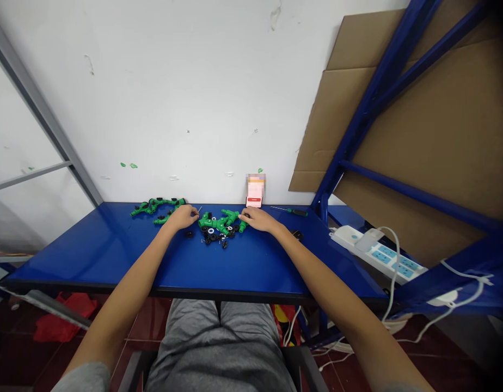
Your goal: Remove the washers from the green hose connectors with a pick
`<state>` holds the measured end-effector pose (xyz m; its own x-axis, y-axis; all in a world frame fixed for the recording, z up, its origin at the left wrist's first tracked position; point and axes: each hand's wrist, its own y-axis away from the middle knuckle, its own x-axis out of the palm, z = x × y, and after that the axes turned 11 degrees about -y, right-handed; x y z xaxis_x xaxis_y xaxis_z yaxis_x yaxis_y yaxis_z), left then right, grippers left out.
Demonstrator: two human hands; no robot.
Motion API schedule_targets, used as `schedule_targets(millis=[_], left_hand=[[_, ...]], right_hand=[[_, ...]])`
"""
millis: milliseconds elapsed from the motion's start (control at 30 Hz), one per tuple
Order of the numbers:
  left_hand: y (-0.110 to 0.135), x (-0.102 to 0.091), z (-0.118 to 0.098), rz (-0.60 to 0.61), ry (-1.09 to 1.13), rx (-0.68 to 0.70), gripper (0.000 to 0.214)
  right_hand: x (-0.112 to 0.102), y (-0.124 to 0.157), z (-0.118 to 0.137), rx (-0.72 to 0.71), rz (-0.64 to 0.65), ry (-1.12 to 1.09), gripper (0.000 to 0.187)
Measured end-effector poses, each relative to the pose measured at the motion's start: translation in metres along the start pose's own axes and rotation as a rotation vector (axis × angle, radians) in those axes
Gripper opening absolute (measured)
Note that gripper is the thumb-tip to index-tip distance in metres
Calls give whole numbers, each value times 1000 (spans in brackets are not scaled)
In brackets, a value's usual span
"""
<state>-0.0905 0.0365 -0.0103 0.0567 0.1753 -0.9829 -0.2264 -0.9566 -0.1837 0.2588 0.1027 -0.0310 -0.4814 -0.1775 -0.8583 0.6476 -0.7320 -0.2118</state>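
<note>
Both my arms reach out over a blue table [112,250]. My left hand [182,216] rests on the table with fingers curled around a thin metal tool whose tip pokes out toward the right. My right hand [257,219] lies palm down, fingers touching a green plastic fitting [242,224]. Between the hands sits a cluster of green fittings [216,221] with several small black and white rings [214,237] scattered in front. More green fittings [155,207] lie in a row behind my left hand.
A green-handled screwdriver [290,210] lies near the wall at right, beside a small red and white card [255,190]. A white power strip [378,251] with cables sits on the blue shelf frame [357,136] at right. Cardboard [431,125] leans behind it.
</note>
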Motion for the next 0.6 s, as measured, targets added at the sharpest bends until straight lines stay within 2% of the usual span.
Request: schedule_targets(millis=[600], left_hand=[[-1, 2, 1, -2, 15, -2, 26]], right_hand=[[0, 1, 1, 1, 1, -11, 42]])
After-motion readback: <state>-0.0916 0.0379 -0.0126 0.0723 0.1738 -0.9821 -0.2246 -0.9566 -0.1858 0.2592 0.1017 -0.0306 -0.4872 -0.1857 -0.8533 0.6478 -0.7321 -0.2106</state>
